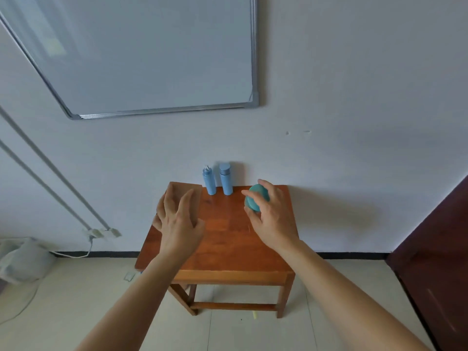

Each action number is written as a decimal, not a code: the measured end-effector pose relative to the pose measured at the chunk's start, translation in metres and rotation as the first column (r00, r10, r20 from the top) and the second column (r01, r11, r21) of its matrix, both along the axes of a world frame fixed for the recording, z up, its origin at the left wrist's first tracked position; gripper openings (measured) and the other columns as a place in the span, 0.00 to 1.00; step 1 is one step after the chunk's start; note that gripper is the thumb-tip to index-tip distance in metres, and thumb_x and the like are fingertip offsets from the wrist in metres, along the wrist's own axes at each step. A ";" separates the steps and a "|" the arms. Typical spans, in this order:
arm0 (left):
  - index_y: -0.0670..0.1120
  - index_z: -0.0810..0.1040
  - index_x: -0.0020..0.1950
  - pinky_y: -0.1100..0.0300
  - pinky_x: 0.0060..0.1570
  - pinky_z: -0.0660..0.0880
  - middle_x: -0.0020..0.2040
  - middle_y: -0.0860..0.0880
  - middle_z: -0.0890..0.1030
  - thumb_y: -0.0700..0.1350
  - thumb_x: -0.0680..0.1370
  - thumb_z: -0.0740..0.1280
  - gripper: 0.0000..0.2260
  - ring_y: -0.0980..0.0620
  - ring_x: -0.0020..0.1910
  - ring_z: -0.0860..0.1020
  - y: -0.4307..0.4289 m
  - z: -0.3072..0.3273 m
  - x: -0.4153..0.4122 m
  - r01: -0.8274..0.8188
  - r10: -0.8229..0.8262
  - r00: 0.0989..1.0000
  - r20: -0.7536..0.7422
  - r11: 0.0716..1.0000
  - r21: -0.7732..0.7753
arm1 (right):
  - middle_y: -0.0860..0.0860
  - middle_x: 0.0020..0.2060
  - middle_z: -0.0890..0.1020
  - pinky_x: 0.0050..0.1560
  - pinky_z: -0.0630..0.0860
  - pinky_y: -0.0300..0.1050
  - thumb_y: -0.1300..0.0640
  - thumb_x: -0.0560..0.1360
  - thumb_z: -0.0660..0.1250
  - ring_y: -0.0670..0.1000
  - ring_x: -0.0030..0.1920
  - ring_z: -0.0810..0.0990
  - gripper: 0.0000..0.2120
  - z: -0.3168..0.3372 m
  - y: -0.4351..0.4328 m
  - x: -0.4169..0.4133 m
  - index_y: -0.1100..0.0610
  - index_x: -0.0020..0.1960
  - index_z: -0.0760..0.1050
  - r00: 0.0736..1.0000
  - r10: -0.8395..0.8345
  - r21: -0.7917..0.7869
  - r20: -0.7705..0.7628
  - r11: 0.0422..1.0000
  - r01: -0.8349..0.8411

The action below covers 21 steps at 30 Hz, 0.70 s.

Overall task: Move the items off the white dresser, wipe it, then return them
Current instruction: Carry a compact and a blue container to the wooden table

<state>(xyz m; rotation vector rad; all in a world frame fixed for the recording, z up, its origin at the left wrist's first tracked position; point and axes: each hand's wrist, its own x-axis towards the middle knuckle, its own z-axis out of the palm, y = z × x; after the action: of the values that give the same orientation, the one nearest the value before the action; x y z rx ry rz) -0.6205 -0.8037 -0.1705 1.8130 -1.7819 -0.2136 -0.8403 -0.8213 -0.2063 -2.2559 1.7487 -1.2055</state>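
Note:
A small brown wooden table (228,244) stands against the white wall. At its back edge are two upright light-blue bottles: one with a pump top (209,182) and one with a flat cap (226,179). My right hand (268,214) grips a round teal jar (255,198), tilted just above the table's back right part. My left hand (177,216) lies spread over a flat brown box (186,192) at the table's back left corner, with fingers curled round its left side. No white dresser is in view.
A whiteboard (141,54) hangs on the wall above. A dark door (435,249) is at the right. At the left are two slanted poles (50,173), a power strip with a cable (101,233) and a pale bag (22,259) on the tiled floor.

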 end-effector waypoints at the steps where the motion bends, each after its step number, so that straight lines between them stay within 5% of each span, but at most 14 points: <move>1: 0.57 0.63 0.72 0.40 0.72 0.52 0.78 0.52 0.47 0.42 0.72 0.67 0.30 0.47 0.76 0.48 -0.017 -0.002 0.001 -0.011 0.012 1.000 -0.003 1.000 0.010 | 0.53 0.70 0.68 0.60 0.67 0.39 0.54 0.76 0.71 0.54 0.68 0.68 0.18 -0.002 -0.020 0.001 0.47 0.65 0.76 1.000 -0.007 0.025 -0.004 1.000 0.007; 13: 0.54 0.65 0.71 0.41 0.69 0.57 0.77 0.50 0.55 0.48 0.73 0.69 0.27 0.46 0.73 0.55 -0.196 -0.102 0.057 0.003 0.009 0.999 -0.037 0.950 0.314 | 0.48 0.69 0.67 0.55 0.75 0.44 0.52 0.75 0.71 0.53 0.68 0.67 0.25 -0.083 -0.181 0.051 0.48 0.70 0.67 0.995 -0.069 0.381 -0.077 0.920 0.093; 21: 0.50 0.67 0.70 0.43 0.69 0.59 0.73 0.47 0.63 0.51 0.74 0.68 0.25 0.45 0.72 0.59 -0.293 -0.173 0.091 0.040 -0.003 0.997 -0.079 0.883 0.467 | 0.48 0.66 0.70 0.52 0.76 0.43 0.54 0.73 0.73 0.52 0.64 0.70 0.23 -0.128 -0.250 0.076 0.51 0.64 0.68 0.968 -0.204 0.551 -0.148 0.795 0.252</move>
<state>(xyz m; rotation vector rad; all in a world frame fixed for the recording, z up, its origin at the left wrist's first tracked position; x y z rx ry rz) -0.5294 -1.0969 -0.3433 2.0746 -1.8039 -0.7734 -0.7644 -1.0714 -0.3343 -1.7947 2.1003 -0.4960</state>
